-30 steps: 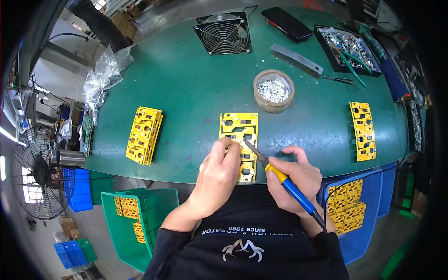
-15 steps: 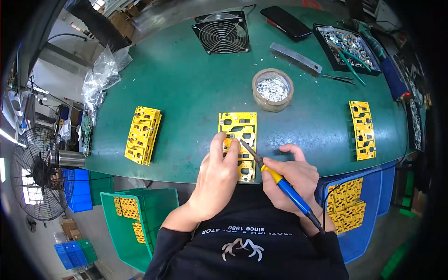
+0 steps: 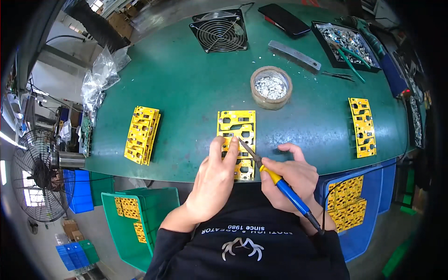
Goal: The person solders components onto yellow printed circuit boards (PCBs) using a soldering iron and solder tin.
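Note:
A yellow circuit board panel (image 3: 237, 120) with dark cutouts lies on the green table before me, near the front edge. My left hand (image 3: 214, 179) rests on its left side, two bent fingertips holding it down a little apart; whether a small part sits under them is hidden. My right hand (image 3: 291, 179) is closed around a soldering iron (image 3: 285, 190) with a blue and yellow handle. The iron's thin dark tip (image 3: 241, 141) slants to the middle of the panel, right beside the left fingertips.
More yellow panels lie at left (image 3: 142, 135) and right (image 3: 362, 127). A round tub of silvery bits (image 3: 271, 88), a small black fan (image 3: 219, 35), a metal bar (image 3: 295, 55) and a parts tray (image 3: 322, 29) stand farther back. Green (image 3: 116, 233) and blue bins (image 3: 359, 242) hold panels below the edge.
My left fingertips have shifted slightly toward me on the panel. The soldering iron stays nearly where it was, and the whole view has moved a little.

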`<state>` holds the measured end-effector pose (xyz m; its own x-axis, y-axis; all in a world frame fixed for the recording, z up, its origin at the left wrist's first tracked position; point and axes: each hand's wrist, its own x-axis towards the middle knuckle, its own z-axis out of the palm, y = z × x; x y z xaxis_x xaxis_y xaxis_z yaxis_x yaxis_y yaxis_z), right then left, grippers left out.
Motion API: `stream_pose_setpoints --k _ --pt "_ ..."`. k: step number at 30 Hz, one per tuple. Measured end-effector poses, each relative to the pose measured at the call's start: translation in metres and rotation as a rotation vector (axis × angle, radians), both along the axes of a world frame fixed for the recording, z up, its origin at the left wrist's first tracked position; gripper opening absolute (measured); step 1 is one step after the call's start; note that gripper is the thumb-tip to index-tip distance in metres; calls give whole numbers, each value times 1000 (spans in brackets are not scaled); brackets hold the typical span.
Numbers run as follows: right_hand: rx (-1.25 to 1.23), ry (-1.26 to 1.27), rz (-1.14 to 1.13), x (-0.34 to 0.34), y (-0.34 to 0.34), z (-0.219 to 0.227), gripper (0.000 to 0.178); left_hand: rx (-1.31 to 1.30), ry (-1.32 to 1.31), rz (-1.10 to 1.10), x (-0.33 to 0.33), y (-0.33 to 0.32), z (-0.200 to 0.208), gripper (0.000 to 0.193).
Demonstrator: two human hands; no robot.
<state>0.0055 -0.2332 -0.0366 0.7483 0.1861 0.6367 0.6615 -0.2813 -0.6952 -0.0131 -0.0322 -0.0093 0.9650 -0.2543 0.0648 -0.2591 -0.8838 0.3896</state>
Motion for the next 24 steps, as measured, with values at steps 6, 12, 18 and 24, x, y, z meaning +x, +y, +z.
stream_pose_setpoints --k 6,12,18,24 --pt "26 4 -66 2 -9 4 20 0 -67 6 -2 -2 -7 62" --pt "9 -51 -204 13 -16 5 28 0 -134 22 2 -3 -10 63" --pt "-73 -22 -306 25 -18 -3 30 -75 -213 84 3 -3 -6 38" --pt "-11 -23 -92 -3 -22 2 26 -176 -255 77 -13 7 -1 17"
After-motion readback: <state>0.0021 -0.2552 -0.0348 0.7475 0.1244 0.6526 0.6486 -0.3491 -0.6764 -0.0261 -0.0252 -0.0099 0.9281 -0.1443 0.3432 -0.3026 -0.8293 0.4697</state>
